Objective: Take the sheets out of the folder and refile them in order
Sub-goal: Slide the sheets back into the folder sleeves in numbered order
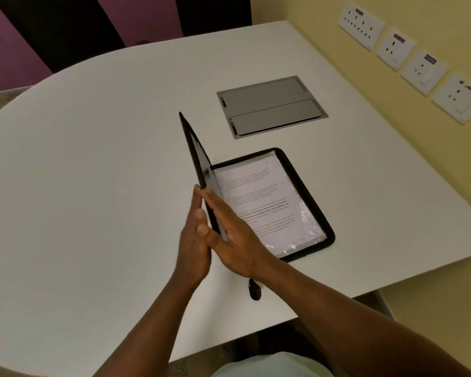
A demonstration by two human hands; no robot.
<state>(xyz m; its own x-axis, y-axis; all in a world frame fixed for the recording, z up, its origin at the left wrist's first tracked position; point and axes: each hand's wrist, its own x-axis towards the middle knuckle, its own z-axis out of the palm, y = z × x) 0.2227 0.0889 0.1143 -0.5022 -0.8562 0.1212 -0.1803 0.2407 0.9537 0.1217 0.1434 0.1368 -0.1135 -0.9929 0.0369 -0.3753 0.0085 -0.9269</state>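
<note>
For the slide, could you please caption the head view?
Both hands hold the folder's cover upright, exposing sleeved sheets.

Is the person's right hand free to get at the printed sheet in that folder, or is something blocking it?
Probably yes. The folder's cover stands raised on the left, so the sheet lies uncovered, though seemingly inside a clear sleeve. The right hand rests right at its near edge, with nothing between.

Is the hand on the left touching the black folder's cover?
Touching. The head view shows the left hand with straight fingers pressed flat against the outside of the raised folder cover, while the right hand lies against its inside.
</note>
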